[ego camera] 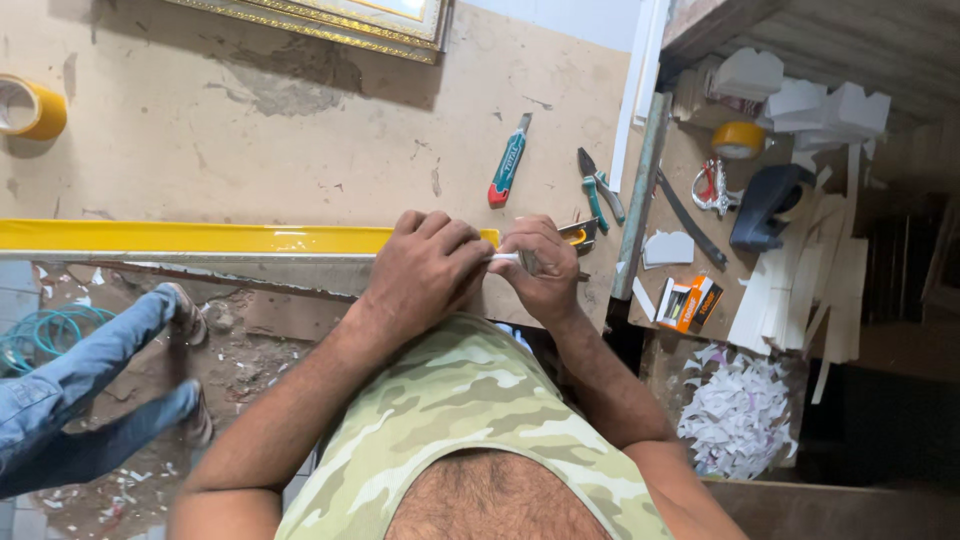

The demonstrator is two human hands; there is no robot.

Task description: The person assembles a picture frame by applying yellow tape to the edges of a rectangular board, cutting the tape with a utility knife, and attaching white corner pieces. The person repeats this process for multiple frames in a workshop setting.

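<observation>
Two hands meet at the right end of a long yellow strip lying along the near edge of the table. Left hand is curled down over the strip's end, grip closed on it. Right hand is closed too, fingers pinched on a small white piece between the hands; what else it holds, cannot tell. The strip looks stiff, glossy and slick, long enough to flex if lifted by one end, so best held from above near the worked end, pressed flat. White piece looks light and thin, pinch hold only. Beyond the hands: green-red utility knife, pliers, tape roll far left, gilt frame at top. Another person's jeans and shoes on the floor at left.
</observation>
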